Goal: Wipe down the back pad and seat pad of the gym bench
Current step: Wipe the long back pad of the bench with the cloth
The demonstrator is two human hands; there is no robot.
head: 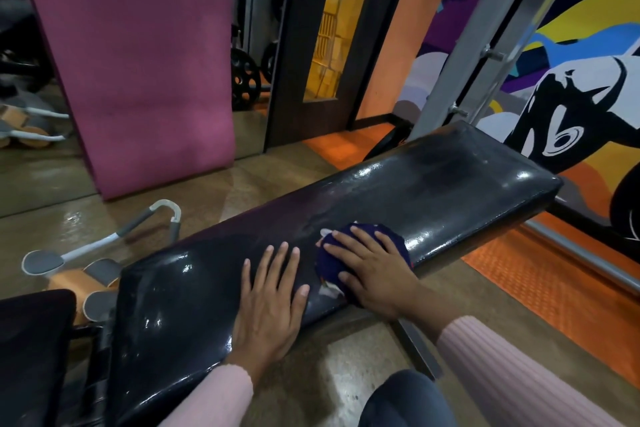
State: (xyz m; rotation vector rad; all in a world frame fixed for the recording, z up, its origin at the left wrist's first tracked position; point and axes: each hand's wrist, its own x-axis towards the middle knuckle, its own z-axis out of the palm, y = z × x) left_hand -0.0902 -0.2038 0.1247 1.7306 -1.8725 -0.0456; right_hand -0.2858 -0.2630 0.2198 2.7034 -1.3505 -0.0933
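Note:
The long black back pad of the gym bench runs from lower left to upper right, glossy and streaked with moisture. A second black pad, the seat pad, shows at the lower left edge. My right hand presses a dark blue cloth flat on the back pad near its near edge, fingers spread over it. Just left of the cloth, my left hand rests flat on the pad with straight fingers. Both arms wear pink sleeves.
A pink mat leans upright behind the bench. An ab roller frame with grey pads lies on the floor at left. A grey metal rack post rises at right before a painted wall. Orange floor tiles lie to the right.

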